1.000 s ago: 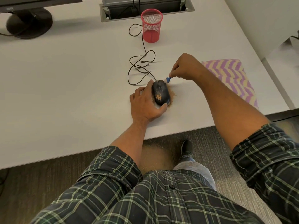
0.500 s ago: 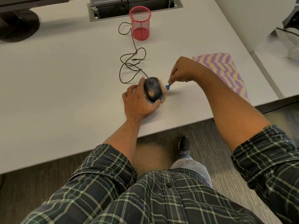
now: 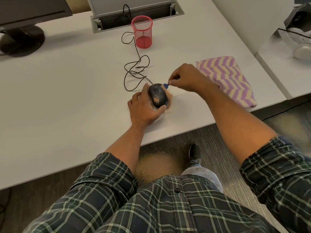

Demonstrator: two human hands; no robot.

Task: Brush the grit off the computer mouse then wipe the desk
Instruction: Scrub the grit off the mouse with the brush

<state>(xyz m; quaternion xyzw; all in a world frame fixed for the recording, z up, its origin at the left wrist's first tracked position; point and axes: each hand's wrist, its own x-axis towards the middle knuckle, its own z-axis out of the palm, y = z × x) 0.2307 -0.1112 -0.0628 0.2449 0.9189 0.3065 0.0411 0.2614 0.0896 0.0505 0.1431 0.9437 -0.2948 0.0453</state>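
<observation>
A black wired computer mouse [image 3: 158,94] lies on the white desk [image 3: 67,98] with tan grit [image 3: 156,99] on its back and scattered along its right side. My left hand [image 3: 143,108] grips the mouse from the left and rear, thumb at its near end. My right hand [image 3: 185,77] pinches a small blue brush [image 3: 165,85], whose tip touches the front right of the mouse. A folded purple and cream zigzag cloth [image 3: 230,78] lies on the desk just right of my right hand.
The mouse cable [image 3: 134,71] loops behind the mouse toward a grey cable slot [image 3: 134,17]. A pink mesh pen cup [image 3: 143,33] stands at the back. A monitor base [image 3: 21,41] sits far left. Tan grit [image 3: 156,169] lies on the floor below the desk edge.
My right hand has moved the brush from the desk beside the mouse up onto the mouse's front right. My left hand keeps its grip. The camera view has shifted.
</observation>
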